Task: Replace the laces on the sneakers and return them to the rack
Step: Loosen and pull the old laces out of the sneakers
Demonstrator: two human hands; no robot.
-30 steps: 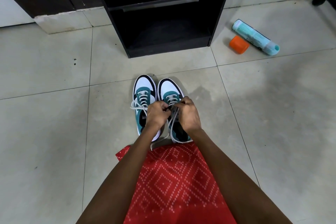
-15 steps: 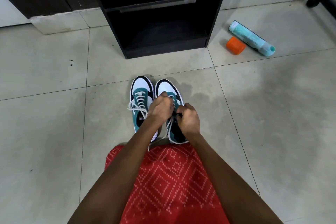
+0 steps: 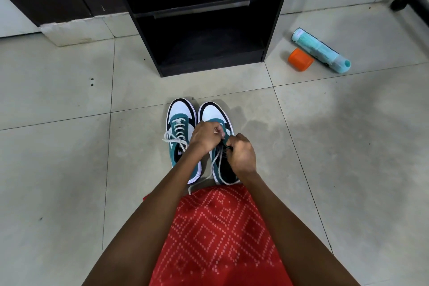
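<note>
The left hand (image 3: 205, 138) and right hand (image 3: 241, 155) both pinch the lace (image 3: 214, 164) of the shoe (image 3: 212, 111) under them. An uneven pull could leave one end short or the knot loose.

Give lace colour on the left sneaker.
White laces on the left sneaker; shows best in the head view.

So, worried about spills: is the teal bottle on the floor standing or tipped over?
Tipped over: the teal bottle lies on its side on the tiles, an orange cap beside it.
</note>
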